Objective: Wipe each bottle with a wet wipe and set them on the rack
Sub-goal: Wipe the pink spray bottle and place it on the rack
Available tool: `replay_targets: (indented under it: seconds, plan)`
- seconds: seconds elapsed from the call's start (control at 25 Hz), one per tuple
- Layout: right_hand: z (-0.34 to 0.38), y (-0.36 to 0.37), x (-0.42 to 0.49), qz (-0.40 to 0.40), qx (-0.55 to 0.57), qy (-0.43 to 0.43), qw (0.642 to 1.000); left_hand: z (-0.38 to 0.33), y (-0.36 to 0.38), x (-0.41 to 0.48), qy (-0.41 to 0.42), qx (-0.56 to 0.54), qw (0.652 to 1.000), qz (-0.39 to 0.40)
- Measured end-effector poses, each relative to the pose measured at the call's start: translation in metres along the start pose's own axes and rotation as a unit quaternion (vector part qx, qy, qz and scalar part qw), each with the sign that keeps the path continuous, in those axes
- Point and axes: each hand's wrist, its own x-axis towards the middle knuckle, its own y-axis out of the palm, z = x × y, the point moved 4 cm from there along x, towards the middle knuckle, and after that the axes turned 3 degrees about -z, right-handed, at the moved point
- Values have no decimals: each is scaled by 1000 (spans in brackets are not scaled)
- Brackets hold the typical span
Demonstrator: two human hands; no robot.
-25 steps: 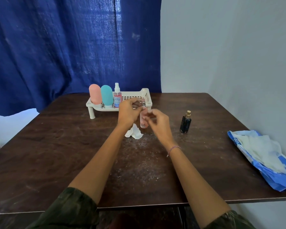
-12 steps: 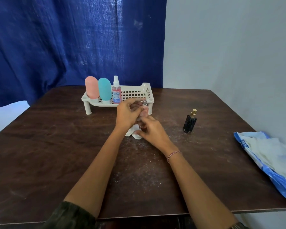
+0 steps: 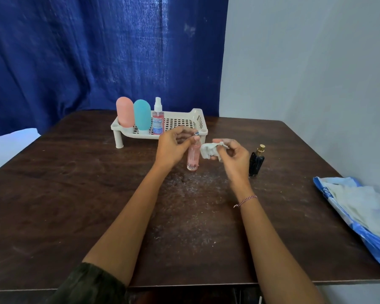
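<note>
My left hand (image 3: 172, 148) grips the top of a small pink bottle (image 3: 193, 157) that stands upright on the brown table (image 3: 75, 194). Just right of the bottle, my right hand (image 3: 233, 156) pinches a crumpled white wet wipe (image 3: 210, 150), lifted off the table. A dark bottle with a gold cap (image 3: 256, 162) stands to the right of that hand. On the left part of the cream perforated rack (image 3: 180, 122) stand a pink bottle (image 3: 124, 111), a teal bottle (image 3: 142, 116) and a clear spray bottle with pink liquid (image 3: 158, 117).
A blue and white wipe pack (image 3: 360, 209) with wipes showing lies at the table's right edge. A blue curtain (image 3: 97, 51) hangs behind the table and a pale wall (image 3: 305, 62) runs along the right side.
My right hand has picked the wipe up off the table and raised it beside the pink bottle. My left hand has kept hold of the bottle's top.
</note>
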Motion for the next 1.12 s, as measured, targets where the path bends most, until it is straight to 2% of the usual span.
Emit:
replay_targets:
  seconds: [0.2, 0.32, 0.4, 0.64, 1.12]
  plan:
    - [8, 0, -4, -111, -44, -44, 992, -2, 2, 0, 1, -14, 1000, 3]
    - [14, 6, -10, -128, -73, -86, 985, -4, 4, 0, 9, -1, 1000, 13]
    - [17, 10, -13, -116, -99, -118, 981, -7, 5, -2, 15, 9, 1000, 22]
    - [19, 23, -19, -13, -123, -169, 978, -8, 1, -1, 13, 3, 1000, 11]
    - [17, 25, -16, 22, -208, -196, 958, -6, -2, -1, -15, -19, 1000, -5]
